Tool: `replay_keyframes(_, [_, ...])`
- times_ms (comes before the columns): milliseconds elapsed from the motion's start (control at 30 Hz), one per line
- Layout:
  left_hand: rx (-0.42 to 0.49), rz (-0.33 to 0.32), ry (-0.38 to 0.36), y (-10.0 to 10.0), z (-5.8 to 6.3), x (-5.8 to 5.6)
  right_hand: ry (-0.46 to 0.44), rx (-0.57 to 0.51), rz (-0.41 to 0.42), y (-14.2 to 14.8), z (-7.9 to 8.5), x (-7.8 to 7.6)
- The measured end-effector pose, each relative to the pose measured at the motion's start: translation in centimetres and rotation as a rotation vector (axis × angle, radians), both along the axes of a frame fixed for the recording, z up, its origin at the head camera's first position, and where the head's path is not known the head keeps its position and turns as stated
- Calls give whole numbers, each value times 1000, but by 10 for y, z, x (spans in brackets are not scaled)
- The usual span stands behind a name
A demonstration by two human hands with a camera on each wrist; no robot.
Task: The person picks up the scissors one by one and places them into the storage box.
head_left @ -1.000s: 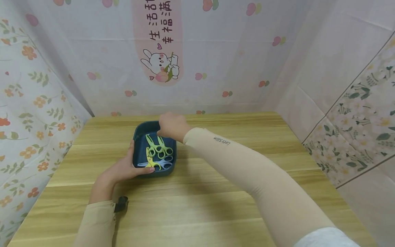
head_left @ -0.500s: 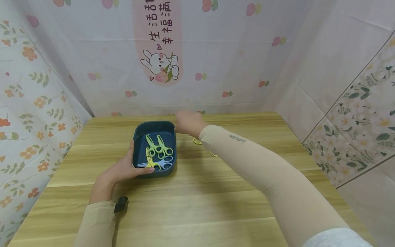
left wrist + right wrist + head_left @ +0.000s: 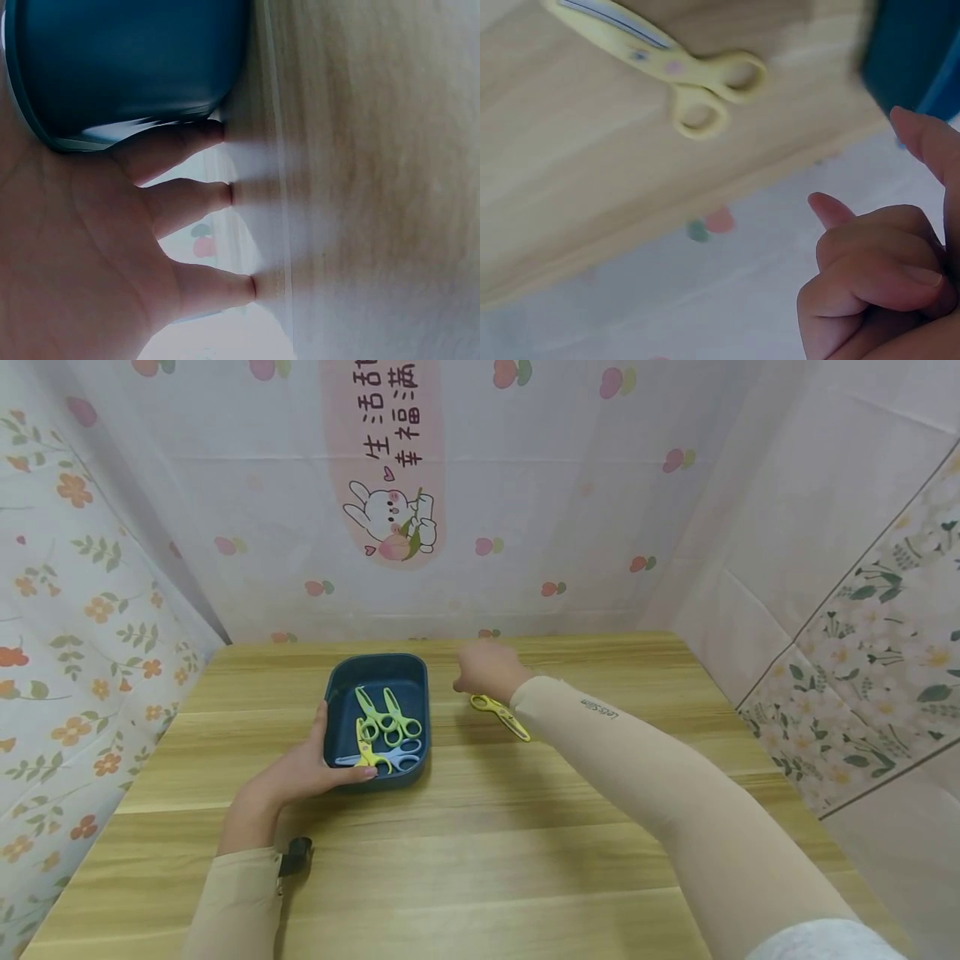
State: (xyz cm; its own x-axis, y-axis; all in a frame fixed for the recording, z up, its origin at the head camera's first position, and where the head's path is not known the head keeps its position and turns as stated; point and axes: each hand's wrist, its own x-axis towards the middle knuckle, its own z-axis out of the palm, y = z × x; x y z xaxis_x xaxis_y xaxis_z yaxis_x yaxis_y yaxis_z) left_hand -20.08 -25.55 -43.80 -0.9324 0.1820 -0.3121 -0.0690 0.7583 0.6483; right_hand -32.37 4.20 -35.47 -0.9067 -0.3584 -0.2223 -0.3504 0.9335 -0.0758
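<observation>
On the near left corner of a dark blue box [image 3: 330, 727] rests my left hand [image 3: 296, 772]. Its thumb lies over the near rim. In the left wrist view the fingers [image 3: 202, 195] are straight and spread beside the box wall. Inside lie two green pairs of scissors [image 3: 386, 722], a yellow pair [image 3: 363, 752] and a blue pair [image 3: 408, 747]. Right of the box, my right hand [image 3: 491, 668] hovers with nothing in it; some of its fingers [image 3: 855, 281] bend loosely. Just below it another yellow pair of scissors [image 3: 502, 714] lies on the table.
A wooden table [image 3: 480, 860] carries everything. A white printed curtain [image 3: 525, 527] hangs at its back edge, with floral cloth [image 3: 90, 710] on the left and light panels [image 3: 780, 568] on the right. A black strap piece [image 3: 296, 855] sits at my left wrist.
My right hand has come out of the box and moved right, uncovering the yellow pair of scissors on the table. The left hand and the box stay in place.
</observation>
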Motion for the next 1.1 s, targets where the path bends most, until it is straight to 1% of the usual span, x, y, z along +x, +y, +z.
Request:
replay_keyframes(67, [15,-1,2,0,-1,0,-35,31,5,6,-9,0])
replay_keyframes(133, [30,0,5,0,-1,0,-85,33,-10,12,-19,0])
replay_keyframes(200, [33,-2,8,0,-1,0,-109,28,-26,18,-27,0])
replay_keyframes(300, [36,-3,12,0,-2,0,-125,10,-50,24,-37,-1])
replay_keyframes(400, [34,-7,12,0,-2,1,-136,14,-64,27,-46,-3])
replay_keyframes(467, [43,-6,9,0,-2,2,-161,7,-76,28,-50,-4])
replay_keyframes(567, [54,-1,6,0,-2,2,-173,15,-73,31,-55,-2])
replay_keyframes(733, [36,8,-3,-1,-1,3,-180,7,-31,34,-58,1])
replay_keyframes(800, [23,11,-5,-1,-1,3,-189,-5,11,34,-58,3])
replay_keyframes(867, [16,8,-4,-1,-1,2,-205,-22,61,34,-57,9])
replay_keyframes(967, [32,7,0,-2,-2,1,-209,-36,133,34,-56,19])
replay_keyframes(1100, [38,14,-2,-2,-2,-1,-213,-40,183,35,-56,32])
